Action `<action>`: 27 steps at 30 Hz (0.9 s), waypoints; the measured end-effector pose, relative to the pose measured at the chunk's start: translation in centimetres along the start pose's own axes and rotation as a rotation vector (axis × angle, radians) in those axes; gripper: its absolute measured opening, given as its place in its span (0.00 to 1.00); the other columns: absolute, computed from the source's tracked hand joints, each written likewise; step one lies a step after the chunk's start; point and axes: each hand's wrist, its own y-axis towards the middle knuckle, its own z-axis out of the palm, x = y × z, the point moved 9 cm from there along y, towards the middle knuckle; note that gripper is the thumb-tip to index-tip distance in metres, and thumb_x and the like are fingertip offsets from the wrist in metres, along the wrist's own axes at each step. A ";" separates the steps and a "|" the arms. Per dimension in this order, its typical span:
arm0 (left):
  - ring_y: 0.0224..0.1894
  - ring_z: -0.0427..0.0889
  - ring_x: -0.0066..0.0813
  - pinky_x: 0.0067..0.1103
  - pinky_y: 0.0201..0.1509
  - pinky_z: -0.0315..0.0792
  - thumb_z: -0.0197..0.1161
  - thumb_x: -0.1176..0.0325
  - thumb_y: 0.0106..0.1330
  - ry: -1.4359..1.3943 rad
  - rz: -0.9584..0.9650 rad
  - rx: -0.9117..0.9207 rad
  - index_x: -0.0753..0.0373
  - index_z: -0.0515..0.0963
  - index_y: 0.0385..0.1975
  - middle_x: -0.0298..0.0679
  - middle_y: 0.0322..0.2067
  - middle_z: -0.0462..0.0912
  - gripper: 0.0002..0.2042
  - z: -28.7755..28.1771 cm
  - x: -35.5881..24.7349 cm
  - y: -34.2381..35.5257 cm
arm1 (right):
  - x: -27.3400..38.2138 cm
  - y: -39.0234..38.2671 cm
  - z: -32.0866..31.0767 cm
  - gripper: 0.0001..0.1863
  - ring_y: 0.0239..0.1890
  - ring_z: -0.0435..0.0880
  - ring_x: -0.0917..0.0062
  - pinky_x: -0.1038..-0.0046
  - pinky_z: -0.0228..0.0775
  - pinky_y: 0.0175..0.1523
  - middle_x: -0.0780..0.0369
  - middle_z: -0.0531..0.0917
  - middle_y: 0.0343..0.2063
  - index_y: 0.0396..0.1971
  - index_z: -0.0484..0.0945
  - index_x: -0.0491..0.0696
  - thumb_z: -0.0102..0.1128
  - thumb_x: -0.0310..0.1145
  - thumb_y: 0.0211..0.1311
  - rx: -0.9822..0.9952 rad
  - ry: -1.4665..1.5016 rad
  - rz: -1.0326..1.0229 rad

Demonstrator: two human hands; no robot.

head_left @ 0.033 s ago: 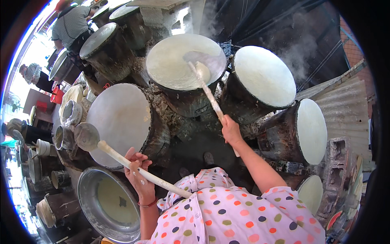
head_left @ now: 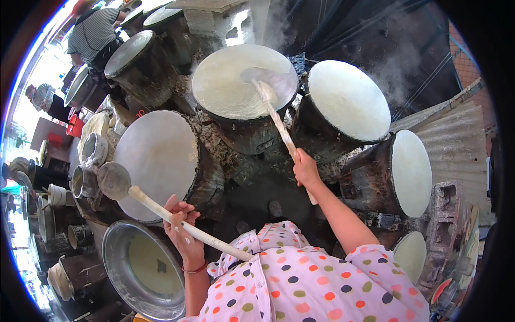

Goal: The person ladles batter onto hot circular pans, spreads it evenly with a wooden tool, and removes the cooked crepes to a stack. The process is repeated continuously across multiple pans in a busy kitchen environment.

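Plainly, we have our right hand (head_left: 306, 168), nearer the vat (head_left: 236, 129) of pale liquid, wrapped around a wooden-handled tool (head_left: 278, 126) slanting forward and leftward into it, while a long-handled ladle (head_left: 153, 204) crosses our half-curled left hand (head_left: 188, 244), its grip unclear.

Middle pot (head_left: 214, 80) straight ahead. Paddle (head_left: 281, 132) slants from right hand (head_left: 306, 168) into it. Side pot (head_left: 351, 104) just right of that; end pot (head_left: 412, 174) farther right, nearer the wearer. Wide pot (head_left: 155, 155) left of middle one. Ladle (head_left: 217, 238) lies across left hand (head_left: 183, 222), its bowl by wide pot's left edge. Basin (head_left: 119, 257) nearer the wearer than wide pot, on the left. Person (head_left: 94, 37) far left, well apart, beyond the pots.
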 end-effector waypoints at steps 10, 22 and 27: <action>0.36 0.80 0.25 0.20 0.37 0.81 0.55 0.71 0.64 0.038 0.001 0.013 0.69 0.71 0.53 0.38 0.36 0.77 0.18 1.7 1.1 -0.3 | -0.6 0.1 0.0 0.08 0.33 0.76 0.41 0.43 0.64 0.37 0.44 0.79 0.25 0.37 0.67 0.51 0.43 0.38 0.69 -0.003 -0.348 -0.207; 0.36 0.80 0.25 0.19 0.37 0.81 0.57 0.71 0.63 0.079 -0.004 0.000 0.68 0.71 0.53 0.39 0.37 0.77 0.18 3.7 1.4 0.0 | 0.1 4.6 -2.8 0.09 0.30 0.77 0.43 0.45 0.66 0.34 0.44 0.78 0.23 0.35 0.66 0.50 0.43 0.40 0.70 -0.067 -0.333 -0.265; 0.36 0.80 0.25 0.18 0.36 0.81 0.57 0.74 0.61 0.067 -0.004 -0.035 0.69 0.70 0.53 0.39 0.37 0.76 0.18 3.7 1.4 0.1 | -0.5 9.2 -4.7 0.11 0.29 0.81 0.46 0.46 0.70 0.36 0.47 0.81 0.21 0.37 0.68 0.48 0.42 0.40 0.70 -0.191 -0.453 -0.223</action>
